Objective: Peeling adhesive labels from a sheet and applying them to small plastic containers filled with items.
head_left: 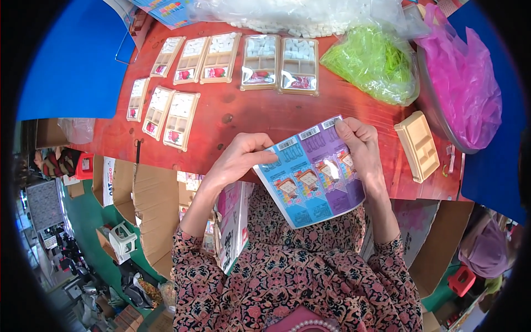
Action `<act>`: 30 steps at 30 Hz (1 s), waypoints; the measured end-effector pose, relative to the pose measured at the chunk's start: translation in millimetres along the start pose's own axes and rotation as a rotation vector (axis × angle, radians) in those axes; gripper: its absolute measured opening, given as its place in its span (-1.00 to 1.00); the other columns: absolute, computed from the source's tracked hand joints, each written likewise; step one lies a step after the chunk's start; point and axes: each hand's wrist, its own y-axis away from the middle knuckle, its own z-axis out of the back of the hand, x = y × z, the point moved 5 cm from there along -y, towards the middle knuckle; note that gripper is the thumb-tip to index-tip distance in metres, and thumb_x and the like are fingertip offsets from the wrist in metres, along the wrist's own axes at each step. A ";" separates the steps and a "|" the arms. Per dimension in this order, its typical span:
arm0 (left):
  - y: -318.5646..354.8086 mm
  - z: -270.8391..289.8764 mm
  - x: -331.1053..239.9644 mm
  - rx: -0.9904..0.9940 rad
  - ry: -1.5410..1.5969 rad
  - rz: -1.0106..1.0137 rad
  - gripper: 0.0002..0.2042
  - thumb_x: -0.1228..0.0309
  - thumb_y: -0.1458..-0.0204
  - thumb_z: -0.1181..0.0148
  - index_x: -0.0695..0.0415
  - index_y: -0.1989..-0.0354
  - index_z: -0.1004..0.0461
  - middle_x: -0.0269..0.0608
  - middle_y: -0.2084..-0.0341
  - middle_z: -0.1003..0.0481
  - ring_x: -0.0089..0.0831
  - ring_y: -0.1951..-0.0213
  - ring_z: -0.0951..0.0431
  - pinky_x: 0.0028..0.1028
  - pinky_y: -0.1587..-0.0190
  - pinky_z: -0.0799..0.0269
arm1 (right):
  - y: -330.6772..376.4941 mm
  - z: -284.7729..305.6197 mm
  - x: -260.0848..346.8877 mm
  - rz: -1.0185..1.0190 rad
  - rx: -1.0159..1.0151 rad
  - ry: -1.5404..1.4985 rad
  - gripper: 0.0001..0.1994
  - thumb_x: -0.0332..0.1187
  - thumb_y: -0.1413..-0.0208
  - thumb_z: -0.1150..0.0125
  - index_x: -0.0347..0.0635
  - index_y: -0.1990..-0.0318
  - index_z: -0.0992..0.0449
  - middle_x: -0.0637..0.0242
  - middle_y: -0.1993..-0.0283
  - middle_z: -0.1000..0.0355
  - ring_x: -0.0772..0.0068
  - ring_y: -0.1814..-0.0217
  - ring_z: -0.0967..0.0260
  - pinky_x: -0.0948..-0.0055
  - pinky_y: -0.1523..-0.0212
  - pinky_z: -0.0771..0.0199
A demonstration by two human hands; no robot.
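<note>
Between my two hands is a printed sheet (310, 191), blue on its left part and purple on its right, with rows of small pictures and barcodes along the top edge. My left hand (240, 157) pinches its upper left edge between thumb and fingers. At the upper right corner my right hand (359, 145) grips the sheet, thumb on top. The sheet tilts over the table's front edge, above my lap. Past my hands lie several beige compartment trays (298, 66) filled with white cube-shaped pieces and red items. A beige tray without such pieces (418, 146) rests right of my right hand.
The red table (215, 127) carries a clear bag of green strips (376, 63) and a basin (442, 122) with a pink plastic bag (459, 72). Clear plastic with white pieces (298, 16) lies at the back. Cardboard boxes (152, 216) stand below the table's left front.
</note>
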 end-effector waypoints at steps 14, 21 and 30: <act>16.9 0.6 22.1 -0.133 0.283 0.031 -0.85 0.43 -0.10 -0.08 0.25 0.26 -0.47 -0.31 0.42 -0.54 -0.61 0.37 -0.53 -0.61 0.30 -0.45 | 1.1 1.1 -9.9 -0.017 0.027 -0.170 -0.75 -0.29 -0.22 -0.05 -0.28 0.41 -0.49 0.53 0.52 -0.40 0.80 0.52 -0.22 0.70 0.49 -0.23; 24.1 -2.3 7.6 -0.198 0.290 -0.036 -0.85 0.44 -0.11 -0.08 0.25 0.23 -0.47 -0.26 0.38 -0.55 -0.60 0.35 -0.54 -0.59 0.30 -0.46 | 9.2 3.2 2.2 0.007 -0.032 -0.220 -0.75 -0.28 -0.22 -0.05 -0.27 0.41 -0.50 0.54 0.52 -0.41 0.82 0.53 -0.21 0.72 0.49 -0.22; 26.9 -4.8 13.8 -0.232 0.404 -0.064 -0.87 0.48 -0.12 -0.06 0.27 0.24 -0.47 -0.26 0.40 -0.55 -0.59 0.35 -0.54 -0.57 0.30 -0.50 | 18.0 13.2 0.2 0.028 -0.084 -0.292 -0.76 -0.30 -0.22 -0.05 -0.25 0.41 -0.50 0.54 0.51 -0.40 0.82 0.53 -0.20 0.73 0.49 -0.21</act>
